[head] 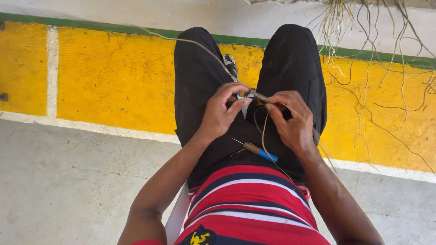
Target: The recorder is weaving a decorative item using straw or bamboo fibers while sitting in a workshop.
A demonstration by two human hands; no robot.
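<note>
straw fibre coil (254, 96) pinched between left hand (221, 113) and right hand (290, 120) (over lap).

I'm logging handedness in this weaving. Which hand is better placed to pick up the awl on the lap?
Probably the right hand: the blue-handled awl lies just below it, while the left hand pinches the woven piece.

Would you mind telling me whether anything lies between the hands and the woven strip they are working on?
Nothing visible does. The left hand and right hand both already pinch the woven strip over the lap, with loose fibres hanging from it. The awl lies below on the lap, out of the way.
</note>
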